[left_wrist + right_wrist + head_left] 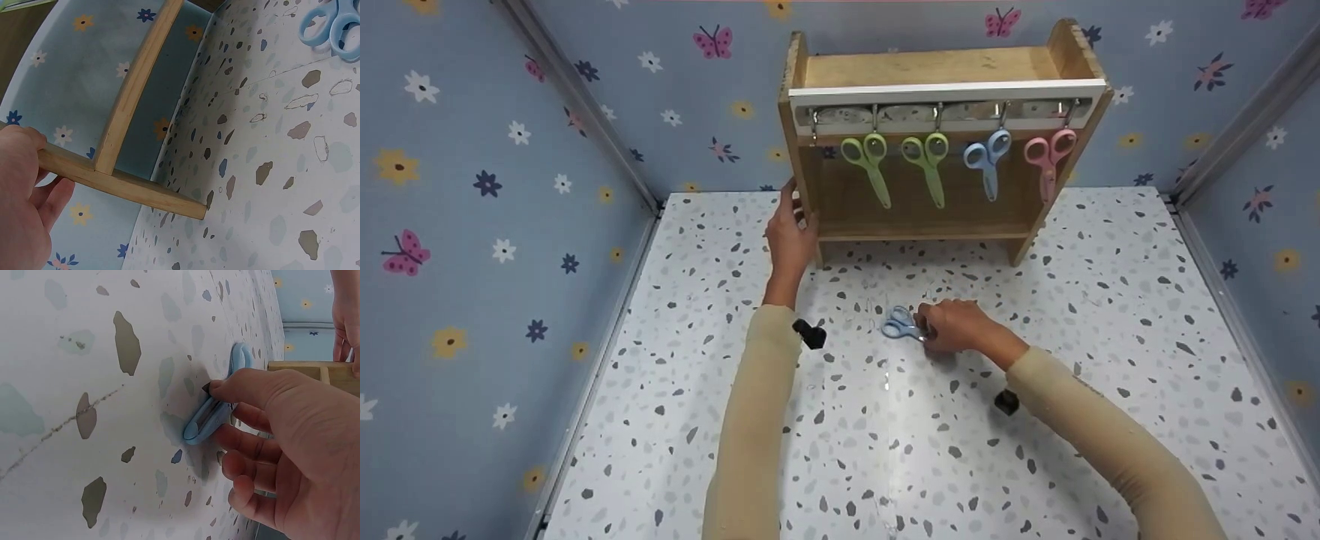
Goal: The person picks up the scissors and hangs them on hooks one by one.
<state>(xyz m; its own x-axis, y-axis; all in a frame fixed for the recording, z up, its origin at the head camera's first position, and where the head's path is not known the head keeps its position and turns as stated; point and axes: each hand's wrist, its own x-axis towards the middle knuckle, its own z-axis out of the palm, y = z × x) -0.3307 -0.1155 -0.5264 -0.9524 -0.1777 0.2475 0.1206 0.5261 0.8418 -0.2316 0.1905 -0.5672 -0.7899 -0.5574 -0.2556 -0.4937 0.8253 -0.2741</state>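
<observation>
Blue scissors (897, 324) lie on or just above the speckled table, their loops toward the left. My right hand (960, 325) pinches them by the blade end between thumb and fingers; the right wrist view shows the blue blade cover (203, 423) poking out past the thumb. My left hand (792, 238) grips the left side panel of a wooden rack (135, 188). From hooks on the rack's white rail hang two pairs of green scissors (877, 171), a pair of blue scissors (991, 169) and a pair of pink scissors (1048, 165). The leftmost hook (814, 124) holds nothing.
The rack stands at the back of the white speckled table (840, 442), near the flowered rear wall (720, 97). Blue patterned side walls (495, 285) close in the table on the left and right.
</observation>
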